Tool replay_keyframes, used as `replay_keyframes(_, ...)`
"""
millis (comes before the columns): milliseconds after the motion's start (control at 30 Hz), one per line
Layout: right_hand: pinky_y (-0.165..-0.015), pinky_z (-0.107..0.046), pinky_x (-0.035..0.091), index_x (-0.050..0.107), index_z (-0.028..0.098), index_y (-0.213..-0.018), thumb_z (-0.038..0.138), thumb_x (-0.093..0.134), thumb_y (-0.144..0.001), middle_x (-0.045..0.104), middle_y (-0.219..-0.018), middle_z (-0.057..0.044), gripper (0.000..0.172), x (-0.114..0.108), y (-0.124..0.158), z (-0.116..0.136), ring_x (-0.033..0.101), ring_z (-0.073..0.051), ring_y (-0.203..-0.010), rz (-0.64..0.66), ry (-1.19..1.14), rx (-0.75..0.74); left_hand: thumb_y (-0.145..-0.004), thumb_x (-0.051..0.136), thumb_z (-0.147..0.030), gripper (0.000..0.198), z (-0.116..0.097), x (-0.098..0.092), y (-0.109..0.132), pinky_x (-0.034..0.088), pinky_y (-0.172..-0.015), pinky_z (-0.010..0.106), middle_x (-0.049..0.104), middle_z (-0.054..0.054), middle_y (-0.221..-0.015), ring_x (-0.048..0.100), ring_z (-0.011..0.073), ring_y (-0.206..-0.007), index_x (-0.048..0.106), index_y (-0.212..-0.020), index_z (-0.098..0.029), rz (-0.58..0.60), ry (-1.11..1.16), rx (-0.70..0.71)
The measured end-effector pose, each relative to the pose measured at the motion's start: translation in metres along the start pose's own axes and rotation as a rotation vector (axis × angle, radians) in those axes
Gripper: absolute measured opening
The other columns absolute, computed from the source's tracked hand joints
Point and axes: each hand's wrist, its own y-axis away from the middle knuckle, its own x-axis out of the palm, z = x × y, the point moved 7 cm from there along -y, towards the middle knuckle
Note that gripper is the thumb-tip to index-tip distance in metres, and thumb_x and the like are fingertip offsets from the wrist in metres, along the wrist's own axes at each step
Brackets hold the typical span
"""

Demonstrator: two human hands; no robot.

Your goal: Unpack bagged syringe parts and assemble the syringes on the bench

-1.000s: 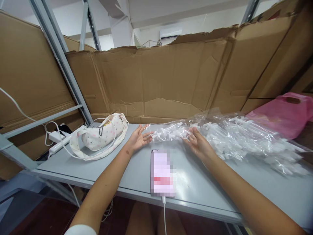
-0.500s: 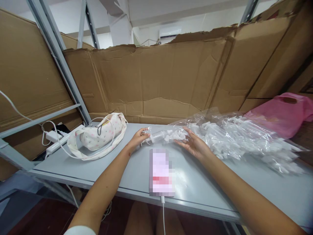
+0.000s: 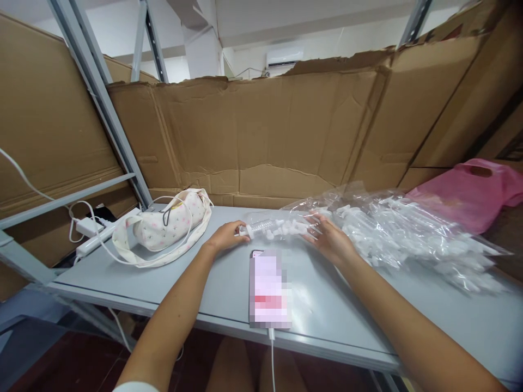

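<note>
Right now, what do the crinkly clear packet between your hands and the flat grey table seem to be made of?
Crinkly clear packet of white parts: thin plastic film, glossy; it wrinkles and glints. Flat grey table: probably painted metal, smooth satin; it shows soft reflections and a folded front edge.

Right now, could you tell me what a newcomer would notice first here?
At centre, the left hand grips one end of a clear packet of white parts; the right hand touches the other. A heap of such bags sprawls to its right, by a pink bag. A phone lies nearer, a floral pouch at left.
</note>
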Motion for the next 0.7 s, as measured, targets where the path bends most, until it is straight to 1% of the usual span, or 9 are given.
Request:
replay_keyframes(133, -0.078, -0.029, 0.056, 0.065, 0.023, -0.086, 0.026, 0.051, -0.085, 0.065, -0.102, -0.002, 0.014, -0.005, 0.000, 0.008, 0.064, -0.015, -0.091, -0.046, 0.067, -0.065, -0.069, 0.058, -0.054, 0.042, 0.003, -0.006, 0.002, 0.036, -0.065, 0.025, 0.062, 0.002, -0.088, 0.055, 0.0182, -0.079, 0.061, -0.098, -0.024, 0.007, -0.175, -0.045)
replay_keyframes(200, -0.080, -0.030, 0.055, 0.065, 0.024, -0.089, 0.027, 0.056, -0.082, 0.065, -0.104, -0.003, 0.011, -0.003, 0.001, 0.010, 0.063, -0.017, -0.096, -0.044, 0.087, -0.085, -0.069, 0.056, -0.057, 0.043, 0.003, -0.007, 0.003, 0.034, -0.062, 0.024, 0.063, 0.002, -0.087, 0.055, 0.0185, -0.077, 0.061, -0.097, -0.024, 0.004, -0.209, -0.065)
replay_keyframes(267, -0.082, -0.033, 0.055, 0.063, 0.028, -0.097, 0.028, 0.063, -0.077, 0.063, -0.110, -0.001, 0.021, 0.001, 0.004, 0.009, 0.062, -0.018, -0.099, -0.008, 0.104, -0.089, -0.069, 0.056, -0.058, 0.044, 0.002, -0.007, 0.004, 0.033, -0.060, 0.024, 0.063, 0.002, -0.084, 0.056, 0.0189, -0.075, 0.061, -0.098, -0.025, -0.012, -0.203, -0.062)
replay_keyframes(333, -0.084, -0.037, 0.054, 0.060, 0.032, -0.105, 0.025, 0.069, -0.071, 0.063, -0.111, 0.000, 0.036, 0.005, 0.006, 0.008, 0.064, -0.019, -0.097, 0.029, 0.115, -0.092, -0.068, 0.058, -0.056, 0.043, 0.001, -0.006, 0.004, 0.033, -0.060, 0.024, 0.064, 0.002, -0.081, 0.056, 0.0190, -0.073, 0.061, -0.099, -0.026, -0.026, -0.175, -0.045)
replay_keyframes(400, -0.084, -0.038, 0.054, 0.058, 0.032, -0.108, 0.021, 0.071, -0.067, 0.065, -0.108, 0.000, 0.043, 0.004, 0.006, 0.010, 0.066, -0.019, -0.091, 0.019, 0.127, -0.117, -0.067, 0.062, -0.053, 0.041, 0.001, -0.005, 0.004, 0.033, -0.059, 0.024, 0.064, 0.001, -0.076, 0.056, 0.0186, -0.069, 0.062, -0.099, -0.027, -0.030, -0.133, -0.034)
replay_keyframes(467, -0.083, -0.037, 0.054, 0.059, 0.030, -0.106, 0.018, 0.068, -0.067, 0.067, -0.103, -0.001, 0.042, -0.002, 0.004, 0.015, 0.067, -0.018, -0.086, -0.037, 0.141, -0.166, -0.064, 0.065, -0.050, 0.039, 0.003, -0.007, 0.004, 0.033, -0.059, 0.024, 0.064, 0.000, -0.072, 0.056, 0.0183, -0.068, 0.063, -0.096, -0.028, -0.038, -0.093, -0.047)
replay_keyframes(533, -0.080, -0.036, 0.055, 0.060, 0.028, -0.104, 0.016, 0.065, -0.067, 0.067, -0.099, -0.002, 0.039, -0.010, 0.002, 0.021, 0.067, -0.017, -0.083, -0.100, 0.144, -0.209, -0.064, 0.066, -0.048, 0.037, 0.008, -0.012, 0.004, 0.033, -0.059, 0.024, 0.064, 0.000, -0.072, 0.057, 0.0187, -0.069, 0.063, -0.094, -0.028, -0.061, -0.094, -0.094)
replay_keyframes(600, -0.076, -0.035, 0.056, 0.060, 0.027, -0.102, 0.014, 0.064, -0.066, 0.067, -0.099, -0.002, 0.038, -0.015, 0.000, 0.026, 0.067, -0.017, -0.081, -0.144, 0.142, -0.227, -0.066, 0.065, -0.047, 0.035, 0.013, -0.018, 0.004, 0.033, -0.061, 0.025, 0.065, 0.002, -0.077, 0.058, 0.0204, -0.073, 0.062, -0.095, -0.027, -0.085, -0.155, -0.152)
replay_keyframes(700, -0.074, -0.033, 0.056, 0.061, 0.026, -0.100, 0.014, 0.063, -0.066, 0.067, -0.098, -0.003, 0.037, -0.019, 0.000, 0.030, 0.067, -0.017, -0.081, -0.172, 0.154, -0.230, -0.072, 0.058, -0.044, 0.033, 0.019, -0.028, 0.007, 0.034, -0.064, 0.026, 0.066, 0.005, -0.088, 0.059, 0.0238, -0.082, 0.060, -0.099, -0.025, -0.117, -0.264, -0.222)
